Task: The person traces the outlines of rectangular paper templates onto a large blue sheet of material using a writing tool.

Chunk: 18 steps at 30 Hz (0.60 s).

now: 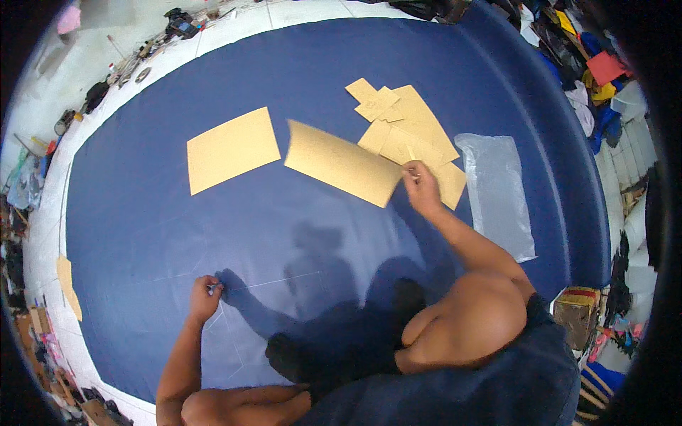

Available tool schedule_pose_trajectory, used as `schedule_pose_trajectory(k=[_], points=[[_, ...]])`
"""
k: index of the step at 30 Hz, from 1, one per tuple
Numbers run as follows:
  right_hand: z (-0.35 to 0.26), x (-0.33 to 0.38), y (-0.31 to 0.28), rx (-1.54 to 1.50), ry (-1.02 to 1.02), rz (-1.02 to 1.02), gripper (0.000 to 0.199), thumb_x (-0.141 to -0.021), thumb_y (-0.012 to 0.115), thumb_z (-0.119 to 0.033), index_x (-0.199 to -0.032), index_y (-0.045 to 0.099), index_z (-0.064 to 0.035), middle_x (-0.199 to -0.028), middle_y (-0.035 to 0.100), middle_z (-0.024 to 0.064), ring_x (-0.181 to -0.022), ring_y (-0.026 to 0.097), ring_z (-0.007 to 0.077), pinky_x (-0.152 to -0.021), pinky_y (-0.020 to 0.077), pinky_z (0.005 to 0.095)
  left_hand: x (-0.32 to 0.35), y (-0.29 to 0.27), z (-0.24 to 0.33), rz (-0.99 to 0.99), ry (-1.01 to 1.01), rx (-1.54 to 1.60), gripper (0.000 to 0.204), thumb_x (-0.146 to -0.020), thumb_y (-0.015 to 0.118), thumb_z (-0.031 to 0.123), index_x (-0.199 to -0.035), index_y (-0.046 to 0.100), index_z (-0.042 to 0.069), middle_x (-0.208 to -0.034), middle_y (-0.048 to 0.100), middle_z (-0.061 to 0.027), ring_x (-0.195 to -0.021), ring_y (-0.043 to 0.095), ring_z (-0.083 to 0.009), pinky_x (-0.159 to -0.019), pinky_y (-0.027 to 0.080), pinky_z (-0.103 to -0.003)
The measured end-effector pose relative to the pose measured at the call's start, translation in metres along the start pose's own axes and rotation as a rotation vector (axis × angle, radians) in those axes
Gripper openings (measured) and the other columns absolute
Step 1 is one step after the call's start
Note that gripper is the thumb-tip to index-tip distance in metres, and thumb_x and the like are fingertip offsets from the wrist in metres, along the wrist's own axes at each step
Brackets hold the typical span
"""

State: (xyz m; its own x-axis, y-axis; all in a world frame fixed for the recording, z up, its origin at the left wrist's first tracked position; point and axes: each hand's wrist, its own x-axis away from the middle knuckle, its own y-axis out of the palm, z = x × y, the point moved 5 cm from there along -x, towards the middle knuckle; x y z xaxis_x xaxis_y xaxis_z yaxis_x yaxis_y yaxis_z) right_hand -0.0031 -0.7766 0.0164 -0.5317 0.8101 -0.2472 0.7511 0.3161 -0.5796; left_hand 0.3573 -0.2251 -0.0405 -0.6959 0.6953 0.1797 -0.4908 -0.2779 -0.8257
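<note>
Cardboard pattern piece (343, 162) flat on blue fabric (142, 213), pinched at its near corner by right hand (420, 186); thin, light, bendable. Left hand (204, 296) closed on small chalk (215, 287).

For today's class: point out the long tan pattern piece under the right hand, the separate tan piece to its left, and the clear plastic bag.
long tan pattern piece (339, 162), head view, middle of its face
separate tan piece (232, 149), head view, centre
clear plastic bag (499, 192), head view, middle
</note>
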Motion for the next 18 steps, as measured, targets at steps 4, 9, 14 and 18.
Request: schedule_pose_trajectory(k=[4,9,14,18], points=[[-0.071,0.022,0.019,0.15,-0.584,-0.108,0.019,-0.091,0.069,-0.012,-0.109,0.069,-0.0057,-0.109,0.072,0.0107,-0.099,0.07,0.0291,-0.082,0.0569,0.0392,-0.003,-0.006,0.02,-0.024,-0.063,-0.009,0.022,-0.085,0.074,0.012,-0.103,0.065,0.003,-0.103,0.065,-0.0155,-0.092,0.064,-0.0329,-0.08,0.053,-0.043],[-0.095,0.077,0.06,0.313,-0.897,-0.468,0.023,-0.084,0.069,-0.014,-0.106,0.068,-0.0095,-0.107,0.071,0.0044,-0.099,0.066,0.0245,-0.074,0.0546,0.0386,-0.005,-0.025,0.045,0.119,-0.002,-0.009,0.027,-0.087,0.072,0.012,-0.111,0.063,0.003,-0.108,0.064,-0.0173,-0.1,0.063,-0.035,-0.088,0.052,-0.043],[-0.064,0.112,0.062,0.356,-0.875,-0.776,0.018,-0.089,0.062,-0.014,-0.107,0.063,-0.0104,-0.114,0.069,0.0035,-0.1,0.064,0.0248,-0.08,0.0535,0.0414,-0.019,-0.011,0.094,0.095,0.192,-0.047,0.04,-0.088,0.072,0.013,-0.125,0.059,0.005,-0.122,0.06,-0.0188,-0.114,0.058,-0.0387,-0.097,0.048,-0.047],[-0.067,0.122,0.08,0.305,-0.87,-0.904,0.017,-0.093,0.057,-0.013,-0.108,0.062,-0.01,-0.121,0.067,0.0064,-0.109,0.063,0.0267,-0.087,0.0527,0.0438,-0.005,0.009,0.135,-0.116,0.323,-0.116,0.056,-0.088,0.073,0.022,-0.139,0.053,0.01,-0.14,0.052,-0.0213,-0.129,0.051,-0.0434,-0.108,0.044,-0.05]])
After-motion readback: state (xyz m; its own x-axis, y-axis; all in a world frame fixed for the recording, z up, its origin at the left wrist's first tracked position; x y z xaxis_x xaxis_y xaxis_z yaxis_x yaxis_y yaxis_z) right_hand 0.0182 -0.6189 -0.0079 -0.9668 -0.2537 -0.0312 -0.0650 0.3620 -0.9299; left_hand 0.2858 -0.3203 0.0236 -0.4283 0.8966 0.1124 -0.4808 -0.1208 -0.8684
